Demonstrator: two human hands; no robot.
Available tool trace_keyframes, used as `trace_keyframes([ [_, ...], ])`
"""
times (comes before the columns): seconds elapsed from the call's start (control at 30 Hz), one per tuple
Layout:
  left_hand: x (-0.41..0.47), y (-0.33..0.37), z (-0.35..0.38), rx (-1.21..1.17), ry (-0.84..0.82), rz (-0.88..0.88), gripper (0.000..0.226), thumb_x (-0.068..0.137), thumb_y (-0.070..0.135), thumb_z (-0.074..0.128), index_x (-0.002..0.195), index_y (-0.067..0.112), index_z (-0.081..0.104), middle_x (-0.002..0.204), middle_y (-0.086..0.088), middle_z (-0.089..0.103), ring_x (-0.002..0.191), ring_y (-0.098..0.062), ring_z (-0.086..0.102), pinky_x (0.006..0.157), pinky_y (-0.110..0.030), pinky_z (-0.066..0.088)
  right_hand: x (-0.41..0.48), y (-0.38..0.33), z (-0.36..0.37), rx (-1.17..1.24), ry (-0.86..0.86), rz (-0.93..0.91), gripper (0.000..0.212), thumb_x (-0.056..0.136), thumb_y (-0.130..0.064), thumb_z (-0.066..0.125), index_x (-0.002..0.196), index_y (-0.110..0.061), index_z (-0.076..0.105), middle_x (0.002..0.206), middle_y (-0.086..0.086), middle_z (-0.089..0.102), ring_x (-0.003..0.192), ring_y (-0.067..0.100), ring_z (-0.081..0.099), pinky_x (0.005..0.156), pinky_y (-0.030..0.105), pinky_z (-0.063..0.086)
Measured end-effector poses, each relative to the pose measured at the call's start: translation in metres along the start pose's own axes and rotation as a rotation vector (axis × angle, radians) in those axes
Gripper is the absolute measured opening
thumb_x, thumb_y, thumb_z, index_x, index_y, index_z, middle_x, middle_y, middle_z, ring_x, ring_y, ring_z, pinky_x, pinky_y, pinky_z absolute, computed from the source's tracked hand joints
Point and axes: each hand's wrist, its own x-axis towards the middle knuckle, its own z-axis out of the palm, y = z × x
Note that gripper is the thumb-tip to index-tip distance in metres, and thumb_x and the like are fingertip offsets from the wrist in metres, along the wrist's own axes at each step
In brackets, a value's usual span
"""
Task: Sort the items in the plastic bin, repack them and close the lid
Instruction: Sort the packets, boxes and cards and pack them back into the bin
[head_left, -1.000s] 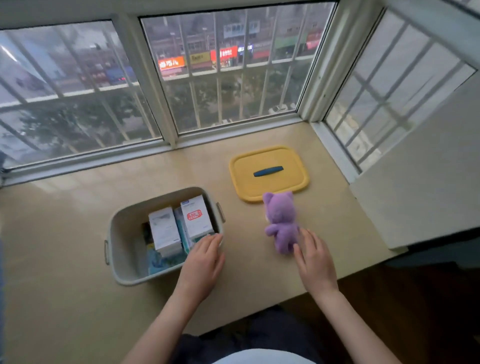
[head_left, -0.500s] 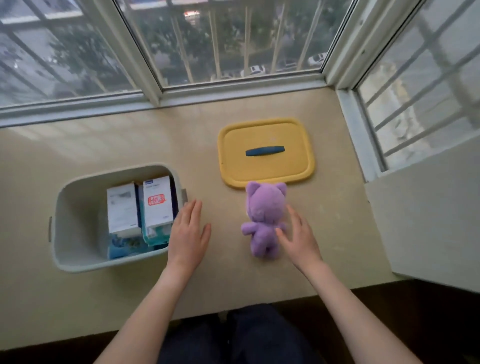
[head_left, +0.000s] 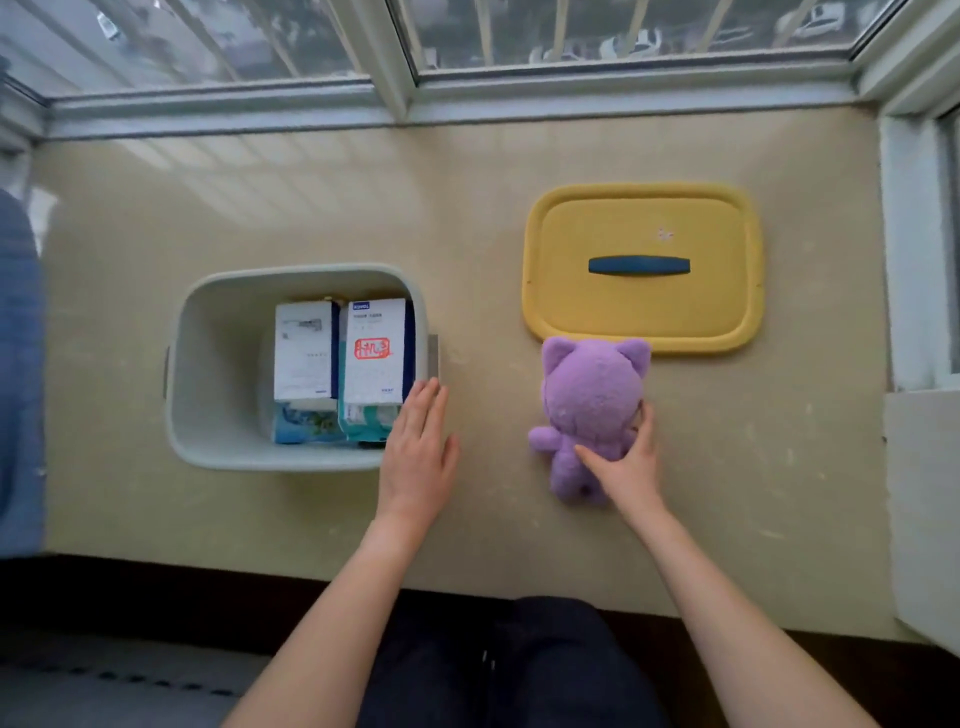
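**Desk:** What fills your feed?

**Operator:** Mostly the beige window ledge (head_left: 311, 208). It runs right across my view, under the window frames.

**Desk:** And the bin?

**Operator:** I have the pale plastic bin (head_left: 223, 364) on the left half of the ledge, with no lid on it. The yellow lid (head_left: 597, 312) lies flat well to its right, nearer the glass, with its dark blue handle (head_left: 639, 265) facing up.

**Desk:** Anything out of the bin?

**Operator:** One purple plush toy (head_left: 592, 400) lies on the ledge with its ears touching the lid's near edge. Inside the bin I see two white boxes side by side against the right wall. One is a plain box (head_left: 304, 353) and the other a box with a red stamp (head_left: 376, 353). Both rest on blue-green packets (head_left: 306, 428).

**Desk:** Hands?

**Operator:** My left hand (head_left: 418, 457) is flat, with its fingers straight and together over the bin's near right corner. I can't tell whether it touches the rim. My right hand (head_left: 626, 462) grips the plush, thumb across its body and fingers curled round its right side.
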Motion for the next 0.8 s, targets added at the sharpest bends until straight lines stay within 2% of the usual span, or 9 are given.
trace_keyframes([
  [0.1, -0.001, 0.000, -0.001, -0.022, 0.001, 0.021, 0.059, 0.089, 0.012, 0.060, 0.143, 0.004, 0.038, 0.149, -0.010, 0.037, 0.144, -0.019, 0.021, 0.116, -0.034, 0.017, 0.000, -0.010, 0.009, 0.119, -0.008, -0.007, 0.095, 0.050, -0.033, 0.091, 0.127, -0.049, 0.038, 0.124, -0.001, 0.062, 0.105, 0.017, 0.067, 0.088, 0.042, 0.056],
  [0.17, -0.001, -0.002, -0.003, -0.035, -0.003, 0.033, 0.059, 0.087, 0.011, 0.061, 0.141, 0.003, 0.040, 0.148, -0.011, 0.039, 0.143, -0.021, 0.023, 0.115, -0.035, 0.019, -0.004, -0.018, 0.013, 0.174, -0.063, 0.029, 0.093, 0.060, -0.026, 0.090, 0.135, -0.039, 0.035, 0.120, 0.002, 0.063, 0.103, 0.015, 0.065, 0.087, 0.033, 0.054],
  [0.23, -0.001, -0.003, -0.008, -0.045, -0.013, 0.057, 0.057, 0.085, 0.009, 0.063, 0.138, 0.002, 0.045, 0.144, -0.013, 0.044, 0.141, -0.025, 0.029, 0.114, -0.037, 0.024, -0.007, -0.024, 0.015, 0.247, -0.062, 0.061, 0.081, 0.073, -0.008, 0.083, 0.139, -0.022, 0.037, 0.107, 0.008, 0.066, 0.089, 0.015, 0.065, 0.071, 0.015, 0.053],
  [0.3, -0.001, -0.004, -0.016, -0.052, -0.020, 0.089, 0.054, 0.084, 0.009, 0.064, 0.136, 0.003, 0.048, 0.141, -0.013, 0.048, 0.137, -0.027, 0.036, 0.113, -0.040, 0.030, -0.018, -0.033, 0.011, 0.311, -0.022, 0.075, 0.071, 0.078, 0.004, 0.075, 0.140, -0.007, 0.040, 0.108, 0.013, 0.060, 0.090, 0.018, 0.059, 0.061, 0.002, 0.045],
  [0.47, -0.016, -0.012, -0.052, -0.089, 0.047, 0.119, 0.051, 0.086, 0.011, 0.064, 0.135, 0.007, 0.051, 0.133, -0.008, 0.053, 0.124, -0.023, 0.048, 0.107, -0.037, 0.038, -0.060, -0.047, 0.000, 0.427, -0.094, 0.109, 0.060, 0.082, 0.001, 0.072, 0.136, -0.010, 0.047, 0.116, 0.016, 0.061, 0.077, 0.001, 0.061, 0.057, 0.007, 0.049],
  [0.57, -0.027, -0.028, -0.078, -0.119, 0.108, 0.150, 0.048, 0.087, 0.015, 0.065, 0.133, 0.010, 0.052, 0.132, -0.005, 0.055, 0.123, -0.019, 0.049, 0.105, -0.035, 0.040, -0.092, -0.060, 0.001, 0.443, -0.088, 0.039, 0.064, 0.078, -0.006, 0.079, 0.134, -0.015, 0.049, 0.122, 0.016, 0.062, 0.088, 0.007, 0.065, 0.065, 0.013, 0.054],
  [0.67, -0.037, -0.055, -0.104, -0.130, 0.155, 0.185, 0.045, 0.088, 0.017, 0.064, 0.131, 0.009, 0.054, 0.130, -0.005, 0.057, 0.121, -0.020, 0.051, 0.102, -0.039, 0.045, -0.123, -0.086, 0.007, 0.410, -0.096, -0.103, 0.083, 0.061, -0.035, 0.085, 0.135, -0.023, 0.049, 0.125, 0.009, 0.063, 0.103, 0.019, 0.066, 0.085, 0.029, 0.057],
  [0.73, -0.041, -0.080, -0.120, -0.122, 0.178, 0.200, 0.043, 0.090, 0.023, 0.058, 0.130, 0.009, 0.055, 0.128, -0.005, 0.058, 0.118, -0.020, 0.052, 0.099, -0.039, 0.047, -0.144, -0.108, 0.016, 0.406, -0.097, -0.166, 0.090, 0.055, -0.037, 0.084, 0.136, -0.025, 0.047, 0.122, 0.009, 0.063, 0.104, 0.021, 0.067, 0.083, 0.032, 0.058],
  [0.8, -0.043, -0.107, -0.136, -0.121, 0.195, 0.203, 0.043, 0.089, 0.028, 0.052, 0.127, 0.008, 0.057, 0.124, -0.006, 0.060, 0.115, -0.021, 0.054, 0.095, -0.039, 0.050, -0.161, -0.127, 0.031, 0.413, -0.072, -0.215, 0.091, 0.055, -0.034, 0.084, 0.137, -0.025, 0.046, 0.119, 0.009, 0.065, 0.101, 0.020, 0.068, 0.076, 0.026, 0.058],
])
